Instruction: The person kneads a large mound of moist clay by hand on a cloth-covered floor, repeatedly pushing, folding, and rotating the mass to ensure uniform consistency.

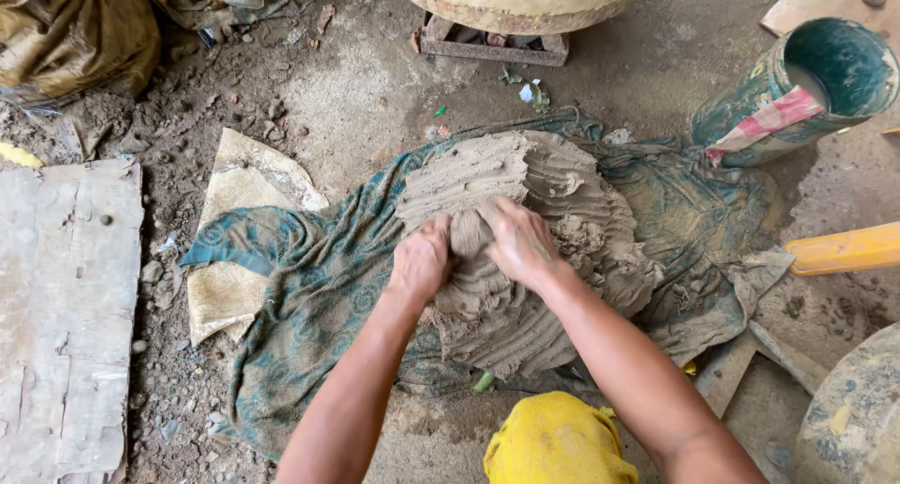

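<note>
Grey-brown clay (525,250) lies in a wide, flattened mound on a teal patterned cloth (309,287) spread over the dirt floor (356,90). Its surface is scored with long parallel grooves, rougher and more crumbled along the right edge, and a raised lump stands at the middle where the 2 hands meet.

Both forearms reach in from the bottom of the view and converge on that lump. The left hand (420,259) is curled, knuckles up, fingers pressed together and bent down into the clay on the lump's left side. The right hand (520,240) lies over the lump's top and right side, fingers close together and pressing down; its fingertips are buried or hidden, so their exact grip cannot be told. Both hands are smeared with clay.

Near the cloth's upper right lies a teal-green bucket (825,81) on its side, a yellow handle (844,248) to the right, and a yellow cloth (553,442) at the bottom.
</note>
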